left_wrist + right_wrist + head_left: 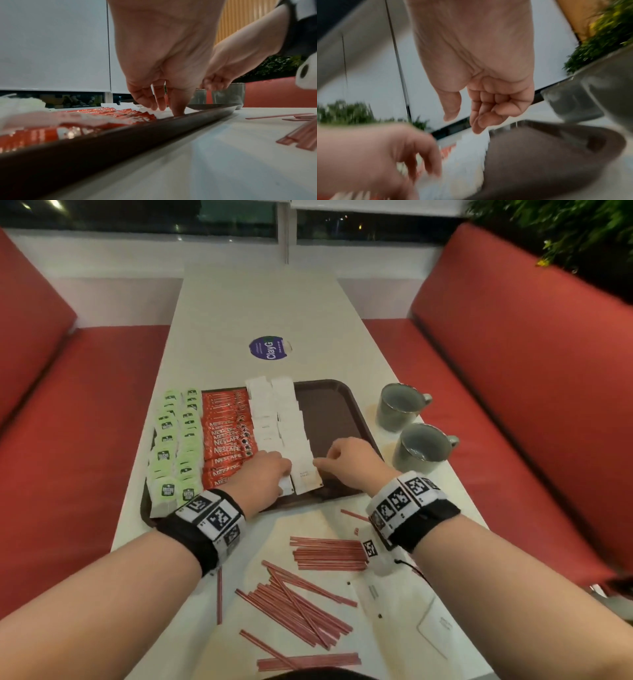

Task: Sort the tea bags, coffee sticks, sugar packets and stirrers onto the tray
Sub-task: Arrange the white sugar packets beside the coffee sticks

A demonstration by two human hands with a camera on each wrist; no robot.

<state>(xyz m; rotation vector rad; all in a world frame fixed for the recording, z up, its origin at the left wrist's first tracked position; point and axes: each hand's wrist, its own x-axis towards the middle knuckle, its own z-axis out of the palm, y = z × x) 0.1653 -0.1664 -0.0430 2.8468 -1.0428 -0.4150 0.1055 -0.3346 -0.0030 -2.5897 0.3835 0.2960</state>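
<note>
Sugar packets (281, 422), white paper squares, lie in two overlapping columns running front to back down the middle of a brown tray (335, 412) on the bench (260, 302). Left hand (263, 474) presses straightened fingers (176, 106) onto the nearest packets. Right hand (349, 460) hovers just beside them, loosely curled, index finger extended, holding nothing. Red stirrers (301, 601) lie scattered nearer the person.

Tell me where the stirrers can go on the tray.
Bare patch: the tray's right strip, between the sugar packets and the rim nearest the cups. Crowded: tea bags, coffee sticks, sugar packets fill the rest.
</note>
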